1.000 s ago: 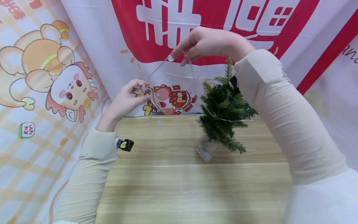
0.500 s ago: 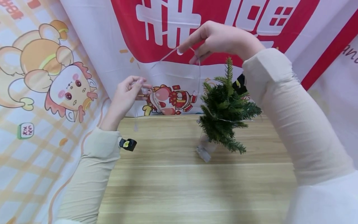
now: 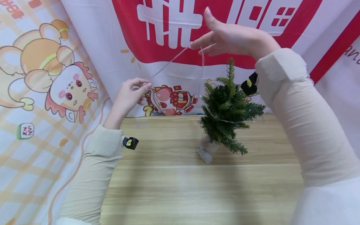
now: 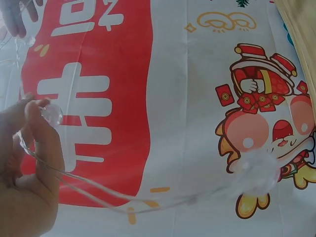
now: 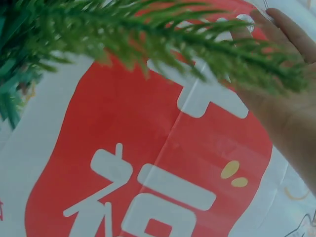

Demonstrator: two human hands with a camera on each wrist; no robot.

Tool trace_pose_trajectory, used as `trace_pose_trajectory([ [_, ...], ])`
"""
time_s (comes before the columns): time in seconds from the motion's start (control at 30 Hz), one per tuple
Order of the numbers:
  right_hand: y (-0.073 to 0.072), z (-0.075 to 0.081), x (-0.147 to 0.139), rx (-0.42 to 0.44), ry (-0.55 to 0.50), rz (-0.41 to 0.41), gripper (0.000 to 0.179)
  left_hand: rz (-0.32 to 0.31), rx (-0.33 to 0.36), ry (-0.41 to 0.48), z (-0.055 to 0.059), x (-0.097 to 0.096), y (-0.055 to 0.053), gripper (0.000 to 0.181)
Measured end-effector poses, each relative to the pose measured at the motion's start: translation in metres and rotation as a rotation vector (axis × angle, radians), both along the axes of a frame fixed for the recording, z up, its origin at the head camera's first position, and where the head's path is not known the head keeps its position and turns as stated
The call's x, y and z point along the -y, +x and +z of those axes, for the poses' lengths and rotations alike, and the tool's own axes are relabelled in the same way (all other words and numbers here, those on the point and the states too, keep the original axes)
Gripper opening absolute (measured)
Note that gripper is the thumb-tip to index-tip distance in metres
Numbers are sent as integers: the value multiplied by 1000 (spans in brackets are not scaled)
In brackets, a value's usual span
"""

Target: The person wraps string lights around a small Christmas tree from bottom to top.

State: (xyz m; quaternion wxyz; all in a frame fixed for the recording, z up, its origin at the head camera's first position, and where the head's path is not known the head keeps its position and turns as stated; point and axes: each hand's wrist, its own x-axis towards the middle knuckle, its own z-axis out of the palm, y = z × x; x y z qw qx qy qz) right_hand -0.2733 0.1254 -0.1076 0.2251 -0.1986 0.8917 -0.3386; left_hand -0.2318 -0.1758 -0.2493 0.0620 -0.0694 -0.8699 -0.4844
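While pinching the string (image 3: 172,61) beside a clear bulb (image 4: 52,115) in the left hand (image 3: 127,97), holds it slantwise in front of the cloth (image 3: 132,37), up to the right hand (image 3: 229,39), spread wide with thumb raised and with string draped loosely over it; poses above the table (image 3: 180,187), near the tip of the tree (image 3: 225,111), standing toward the back with thin wire (image 3: 227,121) around its branches and a pale block (image 3: 205,154) at its foot

The tree (image 3: 225,115) is green, the string (image 3: 172,61) clear, the tabletop (image 3: 197,187) pale wood-grain.
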Motion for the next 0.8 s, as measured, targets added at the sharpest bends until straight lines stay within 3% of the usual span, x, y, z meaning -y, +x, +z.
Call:
trace_pose_trajectory([
  [0.23, -8, -6, -17, 37, -252, -126, 74, 7, 7, 65, 0, 0, -1, 39],
  [0.33, -12, -10, -25, 5, -336, -181, 66, 25, 4, 75, -1, 1, -1, 36],
  [0.47, -15, -19, -33, -90, -361, -253, 48, 37, -2, 135, 0, 1, -4, 33],
  [0.63, -17, -27, -38, -117, -410, -285, 34, 42, -30, 216, 2, -1, -4, 30],
  [0.8, -18, -29, -40, -128, -279, -238, 26, 44, -61, 267, 3, -3, -4, 30],
])
